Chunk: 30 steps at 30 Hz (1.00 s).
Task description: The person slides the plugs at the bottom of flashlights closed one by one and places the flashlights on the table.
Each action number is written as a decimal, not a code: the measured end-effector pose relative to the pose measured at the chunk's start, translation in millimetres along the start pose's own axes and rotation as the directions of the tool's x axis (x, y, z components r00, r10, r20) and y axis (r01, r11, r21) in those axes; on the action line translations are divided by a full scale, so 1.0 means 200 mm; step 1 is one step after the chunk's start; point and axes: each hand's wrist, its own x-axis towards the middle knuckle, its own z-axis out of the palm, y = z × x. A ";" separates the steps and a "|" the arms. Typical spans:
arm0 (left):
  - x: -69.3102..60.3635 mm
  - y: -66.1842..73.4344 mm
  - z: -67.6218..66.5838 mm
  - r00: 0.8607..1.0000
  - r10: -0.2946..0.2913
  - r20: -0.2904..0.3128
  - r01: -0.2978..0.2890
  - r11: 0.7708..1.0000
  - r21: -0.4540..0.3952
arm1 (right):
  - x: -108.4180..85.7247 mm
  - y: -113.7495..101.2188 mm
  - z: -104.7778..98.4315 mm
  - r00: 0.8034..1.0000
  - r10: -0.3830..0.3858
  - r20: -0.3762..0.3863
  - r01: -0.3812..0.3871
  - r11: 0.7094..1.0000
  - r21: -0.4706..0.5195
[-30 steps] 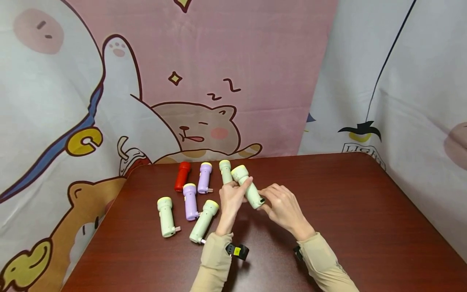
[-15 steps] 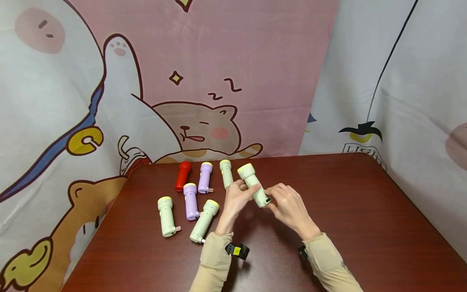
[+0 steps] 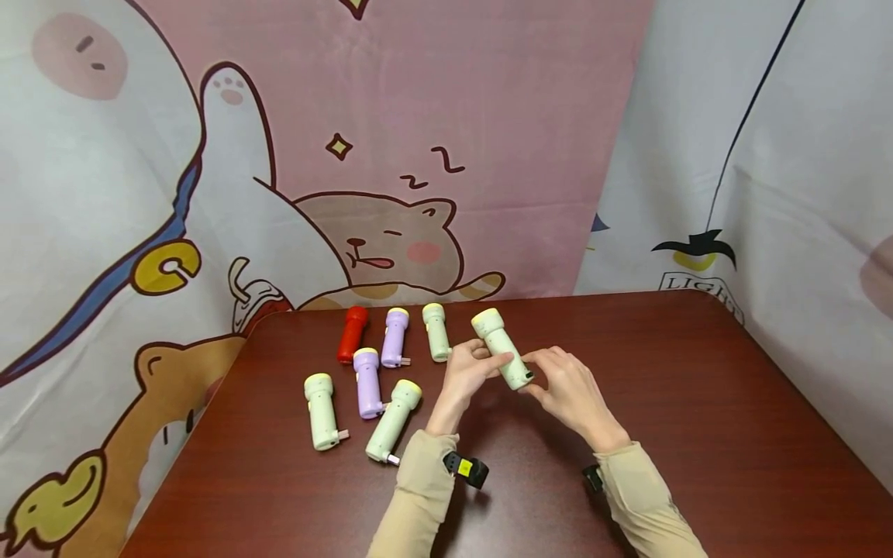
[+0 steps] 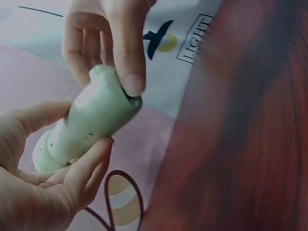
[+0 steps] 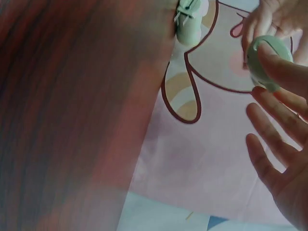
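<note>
With my left hand [image 3: 466, 373] gripping the green flashlight [image 3: 500, 341], I'm apparently working the slot [image 3: 529, 375] my right hand [image 3: 572, 390] pinches around; next likely needs steady thumb pressure.

Past your right hand [image 3: 574, 397], you can read "LIGHT" [image 4: 196, 38] on the backdrop [image 3: 544, 155]; past your left hand [image 3: 466, 377], it shows two Zs [image 3: 447, 160].

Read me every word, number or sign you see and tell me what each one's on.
"LIGHT": boxed, on the white part of the backdrop.
"Z Z": zigzags above the sleeping cartoon animal, same backdrop.
Held green flashlight: small dark marks, too small to read.
Nothing else readable.
</note>
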 end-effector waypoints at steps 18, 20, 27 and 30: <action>0.18 -0.07 0.33 0.997 -0.012 -0.082 0.034 0.961 0.273 | -0.09 0.24 -0.26 0.914 0.398 -0.084 -0.399 0.917 -0.003; 0.20 -0.08 0.38 0.996 -0.020 -0.082 0.044 0.952 0.304 | -0.10 0.26 -0.29 0.893 0.436 -0.113 -0.439 0.899 -0.001; 0.22 -0.14 0.54 0.996 -0.040 -0.080 0.068 0.920 0.385 | -0.12 0.29 -0.35 0.841 0.505 -0.194 -0.511 0.859 0.025; 0.22 -0.15 0.60 0.996 -0.039 -0.079 0.069 0.901 0.429 | -0.13 0.30 -0.35 0.833 0.517 -0.196 -0.522 0.852 0.031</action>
